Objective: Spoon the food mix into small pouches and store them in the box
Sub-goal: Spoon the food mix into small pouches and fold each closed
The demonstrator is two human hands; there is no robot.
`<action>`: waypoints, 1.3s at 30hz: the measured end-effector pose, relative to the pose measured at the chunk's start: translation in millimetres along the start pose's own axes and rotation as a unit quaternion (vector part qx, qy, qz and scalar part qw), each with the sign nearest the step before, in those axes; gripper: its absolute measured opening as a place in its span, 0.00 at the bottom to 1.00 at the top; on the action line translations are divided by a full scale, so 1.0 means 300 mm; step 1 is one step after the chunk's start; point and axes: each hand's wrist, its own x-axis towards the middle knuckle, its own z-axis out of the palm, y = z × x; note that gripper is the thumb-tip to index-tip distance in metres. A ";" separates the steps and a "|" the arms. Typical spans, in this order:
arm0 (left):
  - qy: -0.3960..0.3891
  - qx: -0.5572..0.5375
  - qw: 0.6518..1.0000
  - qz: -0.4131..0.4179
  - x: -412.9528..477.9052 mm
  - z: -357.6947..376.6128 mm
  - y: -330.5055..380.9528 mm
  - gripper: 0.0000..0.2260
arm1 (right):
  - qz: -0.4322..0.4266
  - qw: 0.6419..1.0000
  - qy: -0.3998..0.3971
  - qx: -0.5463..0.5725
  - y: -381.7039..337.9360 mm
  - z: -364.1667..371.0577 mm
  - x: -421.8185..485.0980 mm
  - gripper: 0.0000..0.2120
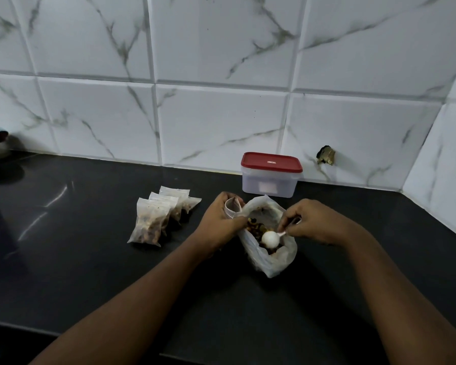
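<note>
Food mix (pixel 256 227) partly hidden in bag (pixel 274 262), right fingers (pixel 290 219) pinching spoon (pixel 269 238), left fingers (pixel 234 223) gripping half-hidden pouch (pixel 233 205)

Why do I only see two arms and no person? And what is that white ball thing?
The camera sits on the person's head and looks down, so you see only their arms, just as they do. There is only this one picture. The white ball is the round back of a spoon. The right hand pinches its handle, over the food mix inside a big plastic bag. The left hand holds a small pouch at the bag's edge. Further left, filled pouches lie on the black counter. By the tiled wall stands a box with its red lid on.
</note>
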 end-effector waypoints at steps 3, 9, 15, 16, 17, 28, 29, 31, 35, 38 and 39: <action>0.000 0.001 1.000 0.001 -0.002 0.001 0.003 0.13 | -0.002 0.995 0.094 -0.016 0.002 0.010 0.005 0.10; -0.004 0.005 1.000 0.000 -0.001 -0.005 0.002 0.13 | 0.009 0.995 0.096 -0.021 0.005 0.037 0.019 0.08; -0.006 0.008 1.000 0.000 -0.004 -0.002 0.007 0.13 | 0.000 0.995 0.100 -0.002 -0.026 0.046 0.018 0.07; -0.007 0.007 1.000 -0.002 -0.005 -0.003 0.008 0.13 | -0.002 0.994 0.110 -0.008 -0.026 0.047 0.018 0.08; -0.007 0.007 1.000 -0.002 -0.005 -0.004 0.008 0.13 | -0.003 0.993 0.115 -0.015 -0.025 0.051 0.021 0.08; -0.013 0.010 1.000 -0.007 -0.004 -0.007 -0.001 0.15 | 0.002 0.996 0.075 -0.037 -0.045 0.027 0.005 0.06; -0.012 0.011 1.000 -0.007 -0.004 -0.008 0.001 0.14 | 0.005 0.997 0.074 -0.022 -0.047 0.030 0.003 0.06; -0.011 0.008 1.000 -0.004 -0.002 -0.006 -0.001 0.14 | 0.012 0.997 0.076 0.020 -0.050 0.049 0.010 0.07; -0.008 0.009 1.000 0.000 0.000 -0.004 -0.002 0.14 | 0.048 0.977 0.094 0.184 -0.041 0.097 0.041 0.06; -0.013 0.007 1.000 -0.002 -0.001 -0.006 -0.001 0.15 | 0.117 0.940 0.094 0.308 -0.018 0.096 0.047 0.05; -0.013 0.006 1.000 -0.004 -0.002 -0.006 0.000 0.15 | 0.134 0.927 0.094 0.338 -0.009 0.089 0.049 0.06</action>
